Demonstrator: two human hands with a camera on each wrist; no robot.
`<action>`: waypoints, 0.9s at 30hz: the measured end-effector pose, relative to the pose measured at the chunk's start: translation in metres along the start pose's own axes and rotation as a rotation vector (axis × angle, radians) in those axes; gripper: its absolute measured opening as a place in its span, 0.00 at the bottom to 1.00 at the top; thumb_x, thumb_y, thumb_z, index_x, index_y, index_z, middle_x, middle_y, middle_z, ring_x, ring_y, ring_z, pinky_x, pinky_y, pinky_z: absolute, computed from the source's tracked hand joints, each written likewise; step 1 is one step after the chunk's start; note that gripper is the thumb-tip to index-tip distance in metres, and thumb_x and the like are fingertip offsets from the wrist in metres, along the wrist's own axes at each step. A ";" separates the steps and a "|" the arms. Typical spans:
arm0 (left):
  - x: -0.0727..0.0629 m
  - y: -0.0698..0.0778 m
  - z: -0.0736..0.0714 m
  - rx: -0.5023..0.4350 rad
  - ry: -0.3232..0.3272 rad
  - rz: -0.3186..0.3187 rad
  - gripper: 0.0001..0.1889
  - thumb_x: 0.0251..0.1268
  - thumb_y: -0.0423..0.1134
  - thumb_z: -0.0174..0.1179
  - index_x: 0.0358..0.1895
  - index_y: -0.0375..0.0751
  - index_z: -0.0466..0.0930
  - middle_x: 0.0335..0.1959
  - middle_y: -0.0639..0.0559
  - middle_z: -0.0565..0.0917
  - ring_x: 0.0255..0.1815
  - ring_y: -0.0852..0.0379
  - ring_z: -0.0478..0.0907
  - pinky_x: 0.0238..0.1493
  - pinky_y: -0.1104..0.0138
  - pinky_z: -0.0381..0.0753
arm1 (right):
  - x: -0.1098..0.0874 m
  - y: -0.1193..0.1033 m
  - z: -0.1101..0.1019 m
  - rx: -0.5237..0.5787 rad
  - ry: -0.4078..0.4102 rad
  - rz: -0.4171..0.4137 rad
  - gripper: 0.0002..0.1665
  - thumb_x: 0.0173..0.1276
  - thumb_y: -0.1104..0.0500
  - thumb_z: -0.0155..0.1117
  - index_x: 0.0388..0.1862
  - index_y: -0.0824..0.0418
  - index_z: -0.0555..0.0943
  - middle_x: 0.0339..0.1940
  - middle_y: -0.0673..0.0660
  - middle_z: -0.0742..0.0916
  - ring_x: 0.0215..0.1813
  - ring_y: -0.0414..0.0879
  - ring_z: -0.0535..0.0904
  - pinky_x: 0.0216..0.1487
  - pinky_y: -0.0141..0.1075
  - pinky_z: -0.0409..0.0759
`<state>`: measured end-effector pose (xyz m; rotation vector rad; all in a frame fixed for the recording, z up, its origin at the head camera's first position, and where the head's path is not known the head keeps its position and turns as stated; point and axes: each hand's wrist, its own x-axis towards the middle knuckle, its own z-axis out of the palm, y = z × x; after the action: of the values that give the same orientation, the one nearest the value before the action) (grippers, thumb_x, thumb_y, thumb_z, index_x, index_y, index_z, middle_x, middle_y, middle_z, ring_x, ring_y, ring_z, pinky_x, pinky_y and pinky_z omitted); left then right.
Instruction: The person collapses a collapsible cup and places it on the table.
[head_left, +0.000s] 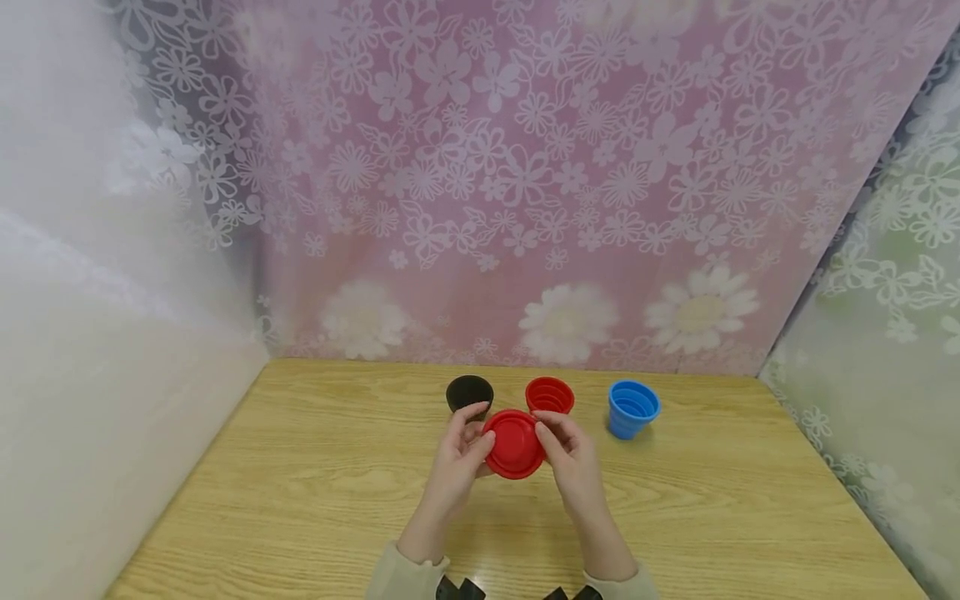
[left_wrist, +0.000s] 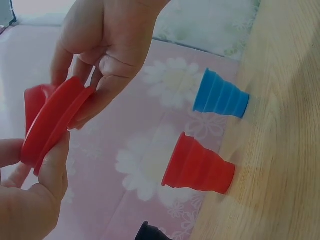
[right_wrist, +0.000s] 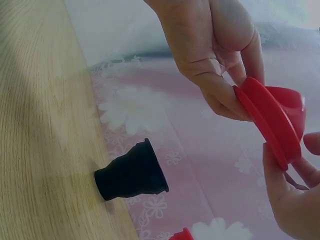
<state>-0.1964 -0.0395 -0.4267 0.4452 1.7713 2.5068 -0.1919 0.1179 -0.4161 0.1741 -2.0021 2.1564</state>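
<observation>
Both hands hold one red collapsible cup (head_left: pixel 514 444) above the table. It is folded down to a flattened form, its round face turned up in the head view. My left hand (head_left: pixel 454 461) pinches the left rim between thumb and fingers. On the opposite side, my right hand (head_left: pixel 572 461) grips the rim with its thumb on the near face. Seen edge-on in the left wrist view, the folded cup (left_wrist: pixel 52 122) shows a wide rim and a bulging centre. Just beyond the hands stand a black cup (head_left: pixel 469 392) and a second red cup (head_left: pixel 550 394), both expanded and partly covered by the fingers.
An expanded blue cup (head_left: pixel 632 408) stands right of the red one, tilted-looking in the head view. The wooden table (head_left: pixel 315 483) meets a pink floral curtain (head_left: pixel 480 167) at its back edge. Pale sheets hang at left and right.
</observation>
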 end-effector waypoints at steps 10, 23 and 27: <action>0.000 0.000 -0.001 -0.027 -0.010 0.002 0.24 0.68 0.32 0.43 0.66 0.42 0.54 0.60 0.39 0.60 0.53 0.45 0.69 0.44 0.59 0.75 | -0.001 -0.003 0.003 0.031 -0.195 -0.005 0.25 0.59 0.73 0.55 0.56 0.70 0.66 0.44 0.68 0.77 0.39 0.48 0.79 0.39 0.40 0.78; 0.000 0.004 -0.001 -0.125 0.069 -0.007 0.17 0.65 0.32 0.47 0.55 0.30 0.61 0.49 0.39 0.71 0.45 0.50 0.75 0.41 0.61 0.77 | 0.001 -0.002 -0.001 0.046 -0.063 0.060 0.21 0.57 0.72 0.58 0.50 0.70 0.69 0.43 0.64 0.77 0.40 0.47 0.77 0.40 0.36 0.78; 0.001 0.004 -0.001 -0.133 0.097 -0.025 0.10 0.64 0.32 0.50 0.44 0.31 0.63 0.40 0.42 0.76 0.38 0.52 0.77 0.37 0.63 0.78 | 0.001 -0.002 -0.004 0.071 -0.022 0.049 0.17 0.59 0.71 0.57 0.48 0.73 0.70 0.42 0.63 0.77 0.39 0.46 0.78 0.41 0.34 0.77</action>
<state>-0.1970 -0.0415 -0.4235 0.2968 1.6150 2.6504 -0.1923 0.1219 -0.4142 0.1620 -1.9627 2.2666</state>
